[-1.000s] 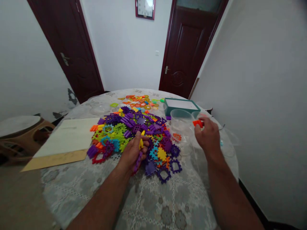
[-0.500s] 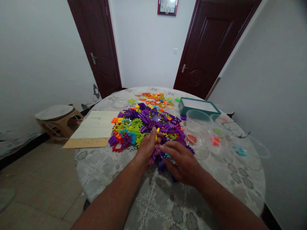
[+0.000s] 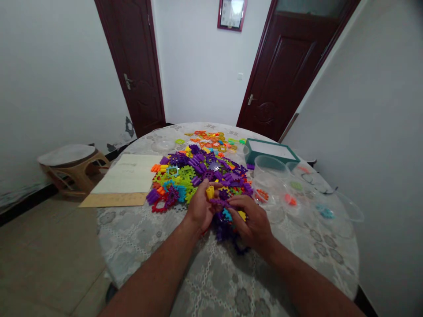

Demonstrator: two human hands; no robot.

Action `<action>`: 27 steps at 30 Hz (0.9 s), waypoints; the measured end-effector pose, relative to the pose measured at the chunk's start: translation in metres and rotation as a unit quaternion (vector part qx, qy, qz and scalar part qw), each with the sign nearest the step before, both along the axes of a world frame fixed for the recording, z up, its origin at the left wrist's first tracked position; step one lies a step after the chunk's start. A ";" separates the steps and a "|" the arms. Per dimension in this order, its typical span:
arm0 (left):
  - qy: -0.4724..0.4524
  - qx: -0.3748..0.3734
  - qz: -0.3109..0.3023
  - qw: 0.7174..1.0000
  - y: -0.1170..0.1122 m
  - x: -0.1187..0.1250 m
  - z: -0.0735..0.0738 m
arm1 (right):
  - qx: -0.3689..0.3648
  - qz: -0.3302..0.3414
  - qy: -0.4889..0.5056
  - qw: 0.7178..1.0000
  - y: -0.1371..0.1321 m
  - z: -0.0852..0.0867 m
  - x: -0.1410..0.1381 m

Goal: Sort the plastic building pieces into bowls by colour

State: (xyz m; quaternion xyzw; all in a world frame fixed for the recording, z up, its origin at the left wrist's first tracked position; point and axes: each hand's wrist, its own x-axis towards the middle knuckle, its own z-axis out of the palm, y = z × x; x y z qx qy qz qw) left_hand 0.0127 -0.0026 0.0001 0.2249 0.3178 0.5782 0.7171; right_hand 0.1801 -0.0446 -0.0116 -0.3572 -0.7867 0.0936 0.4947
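My left hand (image 3: 199,206) is closed around a yellow plastic connector piece (image 3: 210,192) at the near edge of a heap. Between the fingers and thumb of my right hand (image 3: 253,218) is a purple toothed building piece (image 3: 220,202), its left end close to the yellow piece; I cannot tell whether the two are joined. Behind both hands lies the large pile of plastic building pieces (image 3: 190,172), in purple, green, blue, red and yellow. Dark purple pieces (image 3: 224,231) lie beneath and between my hands, partly hidden by them.
Clear plastic tubs (image 3: 271,169) stand on the right, some holding a few pieces. A green-edged box (image 3: 271,152) is behind them. Orange and yellow pieces (image 3: 211,140) lie at the back. Paper sheets (image 3: 122,174) overhang the table's left edge, near a stool (image 3: 71,160).
The purple piece has turned from upright to nearly level, and my right hand now pinches it. The yellow piece shows more clearly in my left hand. The view has tilted up slightly.
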 end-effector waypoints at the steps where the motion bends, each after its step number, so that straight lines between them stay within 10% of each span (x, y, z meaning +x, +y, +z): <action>1: -0.015 0.002 -0.009 1.000 0.000 -0.002 0.001 | -0.008 -0.008 0.002 1.000 0.001 0.002 0.002; 16: 0.217 0.120 -0.035 0.968 -0.001 0.000 -0.001 | -0.256 -0.065 -0.009 0.964 0.037 0.048 0.071; 27: 0.322 0.137 -0.003 0.937 0.000 -0.006 -0.002 | -0.129 -0.344 0.109 0.924 0.187 0.097 0.137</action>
